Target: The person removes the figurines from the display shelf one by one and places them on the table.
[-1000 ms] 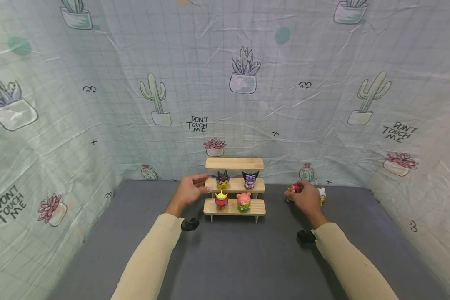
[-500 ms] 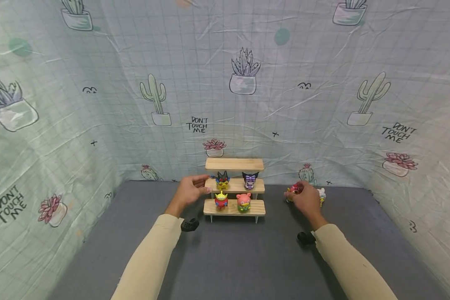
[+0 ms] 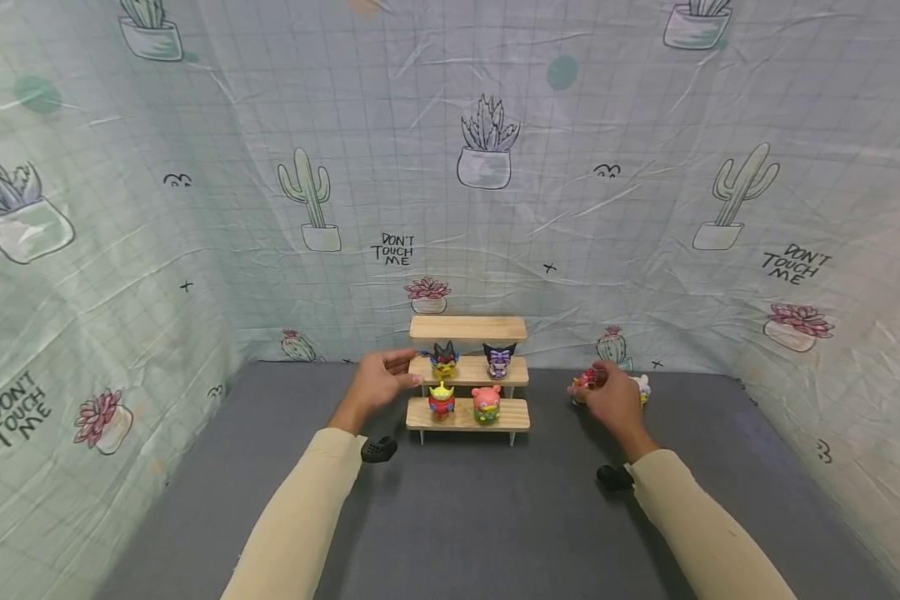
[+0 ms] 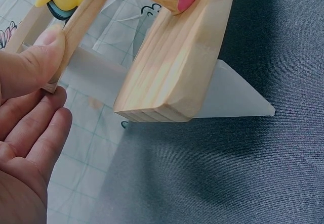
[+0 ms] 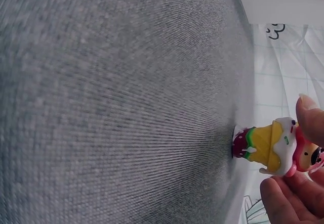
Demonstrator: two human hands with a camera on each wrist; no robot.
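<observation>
My left hand point(image 3: 378, 382) grips the left end of the middle plank of a three-tier wooden display stand point(image 3: 468, 415). In the left wrist view, its thumb lies on the plank's edge and its fingertips are underneath. On the middle tier sit a dark-eared yellow figurine point(image 3: 444, 361) and a black-eared purple figurine point(image 3: 498, 361). A green-headed red figurine point(image 3: 442, 402) and a pink figurine point(image 3: 486, 404) occupy the lowest tier. To the right, my right hand point(image 3: 615, 400) pinches a red-topped figurine with a yellow cone body point(image 5: 266, 143), whose base touches the grey cloth.
Beside my right hand stands a white figurine point(image 3: 642, 387), partly hidden. The stand's top plank point(image 3: 468, 328) bears nothing. Grey cloth point(image 3: 480, 517) covers the table, and a cactus-print sheet point(image 3: 495, 225) hangs behind and along both sides.
</observation>
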